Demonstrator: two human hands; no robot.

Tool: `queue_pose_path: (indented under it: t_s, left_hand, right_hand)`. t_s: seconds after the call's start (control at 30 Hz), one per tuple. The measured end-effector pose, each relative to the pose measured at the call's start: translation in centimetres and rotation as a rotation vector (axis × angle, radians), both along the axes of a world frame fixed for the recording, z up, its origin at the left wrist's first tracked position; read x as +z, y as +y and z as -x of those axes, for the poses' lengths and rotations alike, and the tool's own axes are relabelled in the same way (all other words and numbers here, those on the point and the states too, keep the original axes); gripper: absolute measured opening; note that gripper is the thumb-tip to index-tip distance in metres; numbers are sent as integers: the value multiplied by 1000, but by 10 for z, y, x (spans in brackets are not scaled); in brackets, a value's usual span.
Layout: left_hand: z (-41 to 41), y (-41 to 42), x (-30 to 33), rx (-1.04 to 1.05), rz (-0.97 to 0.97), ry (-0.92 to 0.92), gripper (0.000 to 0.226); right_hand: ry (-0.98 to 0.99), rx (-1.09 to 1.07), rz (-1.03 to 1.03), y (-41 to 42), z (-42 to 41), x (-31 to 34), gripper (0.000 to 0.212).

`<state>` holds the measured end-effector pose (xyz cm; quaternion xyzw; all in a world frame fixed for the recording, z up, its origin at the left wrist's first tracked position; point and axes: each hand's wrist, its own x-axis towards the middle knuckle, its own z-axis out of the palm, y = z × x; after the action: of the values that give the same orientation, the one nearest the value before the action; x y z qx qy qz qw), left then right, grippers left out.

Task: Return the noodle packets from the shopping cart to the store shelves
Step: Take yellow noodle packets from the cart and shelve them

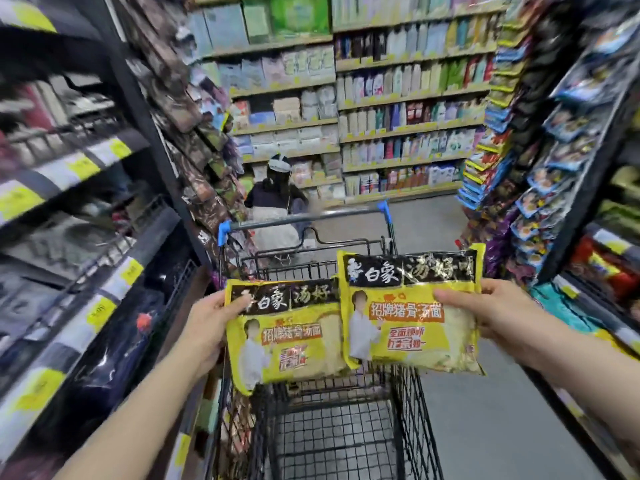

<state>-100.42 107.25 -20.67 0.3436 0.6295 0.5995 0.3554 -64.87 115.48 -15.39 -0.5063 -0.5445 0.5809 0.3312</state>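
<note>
Head view, left hand (pixel 207 327): wrapped round the left edge of one yellow noodle packet (pixel 287 337), thumb on the front, held up over the cart.
Head view, right hand (pixel 498 320): clamped on the right edge of a second noodle packet (pixel 412 306), thumb on top, held a bit higher.
Head view, the two packets: side by side above the shopping cart (pixel 332 441), inner edges overlapping, the right one in front.
Head view, cart: wire basket straight ahead and below, floor of it mostly bare as far as can be seen; something small near the back, too dark to name.
Head view, done: both packets lifted out of the cart, most likely.
Head view, left to do: neither packet on a shelf yet; right spot to be found, then each one put in.
Head view, left shelves (pixel 86 188): very close, dark and blurry, yellow price tags along the front edges; little room for the left elbow.
Head view, right shelves (pixel 568 140): packed with bright bags leaning out, close to the right hand.
Head view, open room: grey floor (pixel 485 403) to the right of the cart; narrow aisle, cart handle near the packets.
Head view, far end: another person (pixel 273 202) crouched low past the cart, so care needed going forward.
</note>
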Motion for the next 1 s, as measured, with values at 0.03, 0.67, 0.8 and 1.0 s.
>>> queue_pose_path:
  t_s: [0.03, 0.67, 0.8, 1.0]
  left_hand:
    - [-7, -2, 14, -10, -14, -2, 8]
    - [-231, 1, 154, -775, -126, -112, 10]
    - [-317, -6, 159, -992, -102, -151, 11]
    - [-464, -54, 160, -1315, -65, -131, 11]
  right_hand:
    - [7, -3, -8, -6, -11, 15, 17]
    - [50, -630, -77, -242, -211, 110, 34]
    - [32, -830, -73, -320, -251, 109, 49]
    - [21, -1180, -93, -449, -310, 109, 51]
